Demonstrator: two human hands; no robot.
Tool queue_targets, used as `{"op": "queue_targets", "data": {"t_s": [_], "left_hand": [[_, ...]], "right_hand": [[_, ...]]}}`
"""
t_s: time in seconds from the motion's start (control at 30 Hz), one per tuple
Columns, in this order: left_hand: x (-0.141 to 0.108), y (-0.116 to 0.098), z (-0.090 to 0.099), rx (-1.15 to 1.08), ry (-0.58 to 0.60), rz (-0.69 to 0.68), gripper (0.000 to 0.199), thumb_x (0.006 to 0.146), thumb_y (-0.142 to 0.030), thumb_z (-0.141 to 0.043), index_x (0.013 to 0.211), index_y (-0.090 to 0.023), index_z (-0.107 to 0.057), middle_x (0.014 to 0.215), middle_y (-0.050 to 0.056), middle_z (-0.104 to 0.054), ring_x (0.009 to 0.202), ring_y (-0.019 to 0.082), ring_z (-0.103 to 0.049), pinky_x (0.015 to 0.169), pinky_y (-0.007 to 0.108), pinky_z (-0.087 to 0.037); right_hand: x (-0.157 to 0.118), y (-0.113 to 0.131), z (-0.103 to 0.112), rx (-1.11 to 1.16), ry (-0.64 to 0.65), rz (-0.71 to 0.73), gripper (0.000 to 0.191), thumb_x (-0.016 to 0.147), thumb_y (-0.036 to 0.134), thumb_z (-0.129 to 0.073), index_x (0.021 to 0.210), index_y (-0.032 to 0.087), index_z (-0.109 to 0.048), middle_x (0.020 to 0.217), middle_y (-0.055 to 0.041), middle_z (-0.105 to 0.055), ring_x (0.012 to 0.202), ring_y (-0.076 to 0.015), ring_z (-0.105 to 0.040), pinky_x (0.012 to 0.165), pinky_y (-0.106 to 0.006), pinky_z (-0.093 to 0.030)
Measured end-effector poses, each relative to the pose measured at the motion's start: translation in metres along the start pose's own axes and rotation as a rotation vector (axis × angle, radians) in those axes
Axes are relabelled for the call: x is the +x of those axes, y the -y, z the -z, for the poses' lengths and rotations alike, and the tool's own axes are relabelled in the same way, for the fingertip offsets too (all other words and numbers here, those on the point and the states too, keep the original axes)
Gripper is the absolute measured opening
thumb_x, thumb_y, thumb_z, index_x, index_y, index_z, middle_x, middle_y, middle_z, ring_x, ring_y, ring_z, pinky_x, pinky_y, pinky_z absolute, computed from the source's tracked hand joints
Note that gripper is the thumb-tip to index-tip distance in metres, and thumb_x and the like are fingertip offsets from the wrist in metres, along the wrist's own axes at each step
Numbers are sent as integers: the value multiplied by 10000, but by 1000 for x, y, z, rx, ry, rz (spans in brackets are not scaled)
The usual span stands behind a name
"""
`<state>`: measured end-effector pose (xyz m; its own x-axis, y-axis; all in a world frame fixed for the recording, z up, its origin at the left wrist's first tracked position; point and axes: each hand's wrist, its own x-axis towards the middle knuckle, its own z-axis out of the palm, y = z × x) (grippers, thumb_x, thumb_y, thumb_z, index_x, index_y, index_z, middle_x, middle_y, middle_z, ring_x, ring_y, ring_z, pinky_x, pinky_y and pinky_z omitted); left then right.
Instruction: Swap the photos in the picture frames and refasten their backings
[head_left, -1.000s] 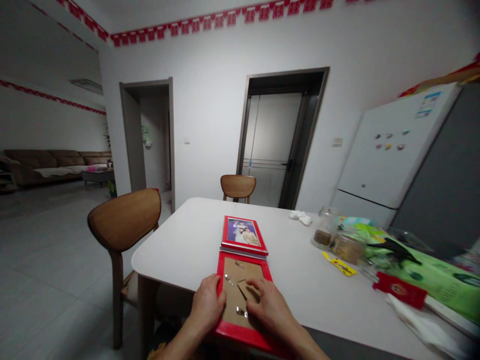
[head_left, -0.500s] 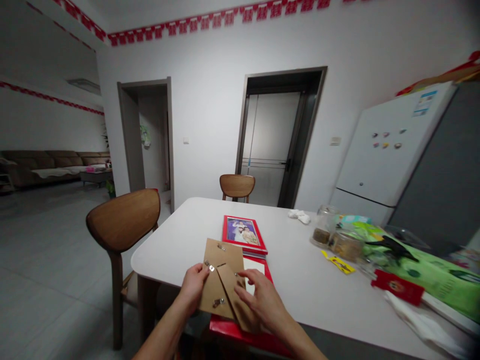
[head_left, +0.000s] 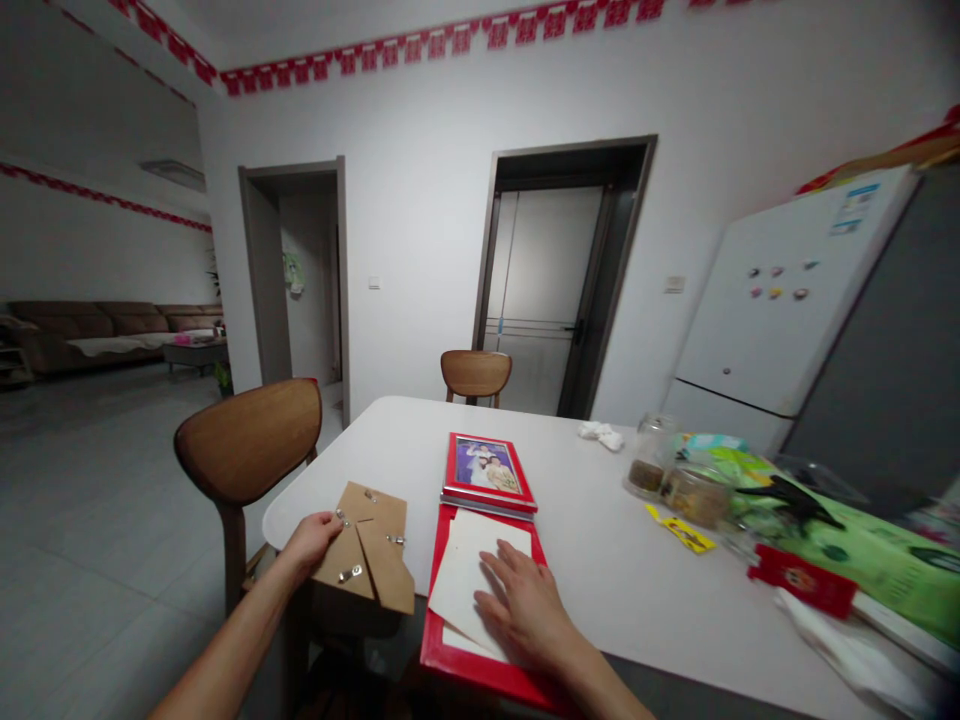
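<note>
The left hand (head_left: pixel 313 543) pinches the left edge of the brown backing board (head_left: pixel 358 552) at the table's (head_left: pixel 607 560) near edge. To its right, a white sheet (head_left: pixel 463 568) sits askew on the red frame (head_left: pixel 469 668); the right hand (head_left: pixel 527 605) lies over the sheet, fingers spread.

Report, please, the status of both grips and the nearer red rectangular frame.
Left grip: holding brown rectangular metal-clipped backboard. Right grip: open over white rectangular sheet. Red frame: sheet askew across it. Red-framed photograph close beyond.
</note>
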<state>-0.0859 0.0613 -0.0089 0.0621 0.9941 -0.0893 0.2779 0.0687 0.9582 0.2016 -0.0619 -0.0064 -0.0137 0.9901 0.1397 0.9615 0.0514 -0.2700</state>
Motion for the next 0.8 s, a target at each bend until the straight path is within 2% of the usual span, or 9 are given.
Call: {"op": "queue_targets", "data": {"t_s": [0.1, 0.23, 0.33, 0.43, 0.53, 0.6, 0.63, 0.7, 0.8], "left_hand": [[9, 2, 8, 137, -82, -16, 146, 643, -226, -505, 729, -138, -585, 588, 12, -625, 589, 178, -591, 523, 232, -416], [15, 6, 8, 316, -219, -46, 382, 638, -186, -528, 1004, -76, -525, 775, 87, -642, 754, 229, -596, 647, 281, -429], [9, 0, -2, 414, -284, -139, 469, 633, -175, -534, 1086, -68, -474, 1020, 142, -574, 976, 254, -515, 819, 317, -377], [-10, -14, -23, 469, -294, -281, 489, 646, -180, -522, 1125, -109, -450, 1212, 112, -444, 1148, 227, -358, 963, 314, -246], [-45, -29, -55, 490, -203, -419, 477, 671, -220, -509, 1140, -159, -449, 1231, 58, -437, 1161, 182, -342, 989, 294, -225], [-72, -34, -80, 487, -16, -550, 496, 672, -219, -497, 1160, -149, -442, 1237, 75, -434, 1158, 185, -348, 991, 303, -228], [-85, -34, -92, 482, 88, -575, 502, 666, -220, -502, 1160, -148, -448, 1245, 82, -428, 1158, 189, -348, 989, 301, -236], [-105, -33, -113, 495, 254, -540, 546, 639, -232, -528, 1172, -147, -443, 1258, 98, -412, 1161, 207, -346, 980, 312, -254], [-118, -32, -131, 565, 348, -455, 594, 618, -230, -543, 1184, -91, -430, 1295, 144, -349, 1194, 243, -293, 994, 336, -224]], "right_hand": [[6, -3, 1, 51, 10, 73, 320, 717, 340, -421, 985, 245, -568, 1208, -83, -464, 1111, -239, -386, 905, -393, -228], [6, -17, 0, 125, 4, 102, 237, 691, 267, -418, 836, 232, -602, 1132, -54, -534, 1101, -197, -406, 904, -348, -238], [3, -21, -1, 129, -7, 89, 236, 684, 269, -423, 821, 227, -610, 1114, -55, -548, 1088, -197, -421, 902, -351, -244], [-1, -20, 1, 102, -31, 82, 276, 672, 284, -448, 890, 225, -607, 1148, -66, -520, 1086, -211, -419, 902, -352, -257], [-6, -25, 7, 53, -166, -38, 337, 695, 281, -418, 971, 173, -579, 1133, -101, -515, 1053, -210, -443, 882, -314, -299], [-10, -34, 10, 15, -219, -181, 411, 706, 300, -399, 1063, 136, -522, 1078, -127, -534, 988, -219, -487, 834, -310, -344], [-12, -40, 10, 5, -204, -240, 448, 706, 312, -396, 1099, 121, -492, 1045, -135, -548, 946, -225, -512, 802, -315, -365], [-15, -50, 10, 6, -140, -308, 490, 696, 304, -393, 1137, 101, -453, 991, -148, -573, 876, -235, -547, 748, -324, -391], [-16, -59, 10, 58, -126, -334, 482, 656, 224, -395, 1113, 85, -464, 935, -153, -605, 841, -240, -569, 728, -323, -399]]}}
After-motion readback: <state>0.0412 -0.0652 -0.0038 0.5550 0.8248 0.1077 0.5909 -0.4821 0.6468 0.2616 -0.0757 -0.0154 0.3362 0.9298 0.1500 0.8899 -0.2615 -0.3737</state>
